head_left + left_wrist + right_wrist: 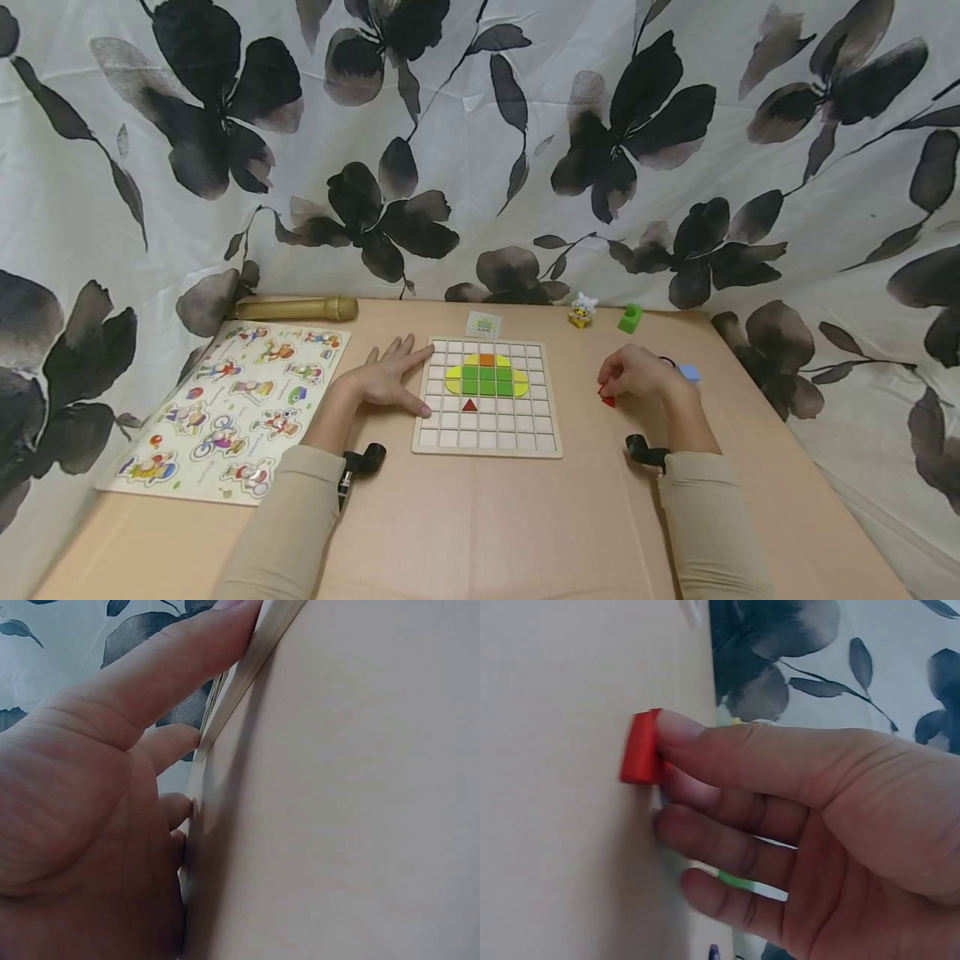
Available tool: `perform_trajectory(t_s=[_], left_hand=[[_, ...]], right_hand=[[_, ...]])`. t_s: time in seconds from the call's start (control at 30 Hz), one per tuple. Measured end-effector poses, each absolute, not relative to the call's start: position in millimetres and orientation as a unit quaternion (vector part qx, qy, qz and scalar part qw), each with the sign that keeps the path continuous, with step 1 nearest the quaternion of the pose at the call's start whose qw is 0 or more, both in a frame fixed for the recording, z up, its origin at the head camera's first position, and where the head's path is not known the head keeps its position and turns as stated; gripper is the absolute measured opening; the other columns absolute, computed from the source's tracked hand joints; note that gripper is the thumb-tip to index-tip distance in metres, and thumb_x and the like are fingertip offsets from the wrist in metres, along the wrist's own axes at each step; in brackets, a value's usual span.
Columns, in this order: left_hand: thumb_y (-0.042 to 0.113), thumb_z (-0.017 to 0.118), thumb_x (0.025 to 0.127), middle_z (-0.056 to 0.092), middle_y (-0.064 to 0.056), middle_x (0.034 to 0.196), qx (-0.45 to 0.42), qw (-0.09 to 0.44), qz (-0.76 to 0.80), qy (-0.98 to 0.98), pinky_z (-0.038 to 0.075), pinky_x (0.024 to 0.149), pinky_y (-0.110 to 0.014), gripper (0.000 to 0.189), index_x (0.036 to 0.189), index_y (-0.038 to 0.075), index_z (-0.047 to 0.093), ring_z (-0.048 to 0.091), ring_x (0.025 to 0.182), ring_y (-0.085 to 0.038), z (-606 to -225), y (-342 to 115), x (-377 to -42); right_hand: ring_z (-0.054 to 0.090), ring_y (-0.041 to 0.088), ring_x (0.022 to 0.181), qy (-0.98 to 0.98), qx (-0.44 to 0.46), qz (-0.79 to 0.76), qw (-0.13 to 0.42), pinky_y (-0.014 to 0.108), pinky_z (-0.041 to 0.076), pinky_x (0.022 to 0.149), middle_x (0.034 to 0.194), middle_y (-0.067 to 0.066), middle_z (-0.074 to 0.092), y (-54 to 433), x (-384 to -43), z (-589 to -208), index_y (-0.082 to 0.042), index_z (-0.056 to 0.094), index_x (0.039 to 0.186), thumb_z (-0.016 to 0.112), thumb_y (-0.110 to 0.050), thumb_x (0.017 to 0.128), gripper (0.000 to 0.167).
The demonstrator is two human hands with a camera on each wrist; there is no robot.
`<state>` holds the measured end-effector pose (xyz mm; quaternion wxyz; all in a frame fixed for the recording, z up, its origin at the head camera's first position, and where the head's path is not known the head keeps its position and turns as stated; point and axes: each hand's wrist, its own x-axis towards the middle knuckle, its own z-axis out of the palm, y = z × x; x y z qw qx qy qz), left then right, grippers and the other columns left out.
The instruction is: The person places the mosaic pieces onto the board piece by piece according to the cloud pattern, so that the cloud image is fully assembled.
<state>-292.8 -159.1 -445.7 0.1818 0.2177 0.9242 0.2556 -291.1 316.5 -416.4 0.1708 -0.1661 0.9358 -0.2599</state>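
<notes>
A white grid board lies on the table. On it sit green squares, yellow curved pieces, an orange square and a red triangle. My left hand rests at the board's left side, fingers spread, with thumb and index finger touching its edge. To the right of the board, my right hand pinches a small red block between thumb and index finger, just over the table. The fingertips partly cover the block.
A white sticker sheet lies at the left, with a gold tube behind it. Beyond the board are a small pattern card, a toy figure and a green block. A blue block is partly behind my right wrist.
</notes>
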Motion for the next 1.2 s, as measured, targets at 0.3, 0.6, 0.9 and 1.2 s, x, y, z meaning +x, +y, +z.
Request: perform_trajectory(t_s=[0.3, 0.6, 0.9, 1.2], left_hand=[[0.058, 0.088, 0.072, -0.007, -0.023, 0.174, 0.217, 0.182, 0.252, 0.925, -0.01, 0.125, -0.068, 0.124, 0.168, 0.021, 0.02, -0.011, 0.161, -0.045, -444.9, -159.3, -290.8], [0.059, 0.087, 0.071, -0.007, -0.023, 0.174, 0.218, 0.18, 0.253, 0.925, -0.011, 0.125, -0.068, 0.124, 0.168, 0.021, 0.02, -0.012, 0.161, -0.045, -445.4, -159.4, -292.0], [0.058, 0.088, 0.071, -0.007, -0.023, 0.174, 0.214, 0.181, 0.256, 0.925, -0.011, 0.125, -0.068, 0.124, 0.168, 0.02, 0.021, -0.012, 0.161, -0.045, -444.3, -160.3, -291.5], [0.059, 0.088, 0.071, -0.007, -0.022, 0.174, 0.215, 0.182, 0.253, 0.925, -0.011, 0.126, -0.068, 0.124, 0.168, 0.021, 0.021, -0.012, 0.161, -0.044, -445.8, -159.0, -292.8]], right_hand=[[0.064, 0.017, 0.074, 0.925, -0.16, -0.301, 0.17, 0.026, 0.049, 0.07, 0.078, 0.006, 0.074, 314.3, -295.6, -426.5, -0.001, 0.071, 0.094, 0.079, 0.0, 0.085, 0.011], [0.059, 0.022, 0.072, 0.9, -0.162, -0.374, 0.155, 0.028, 0.051, 0.061, 0.087, 0.011, 0.067, 298.8, -296.8, -430.8, -0.002, 0.07, 0.098, 0.068, 0.005, 0.093, 0.009], [0.06, 0.025, 0.086, 0.884, -0.213, -0.41, 0.073, 0.027, 0.051, 0.077, 0.094, 0.009, 0.072, 256.4, -294.6, -423.4, -0.009, 0.073, 0.099, 0.072, 0.0, 0.093, 0.011], [0.057, 0.021, 0.08, 0.874, -0.242, -0.414, 0.078, 0.026, 0.047, 0.071, 0.089, 0.004, 0.07, 195.9, -283.5, -417.0, -0.009, 0.073, 0.094, 0.078, -0.004, 0.091, 0.008]])
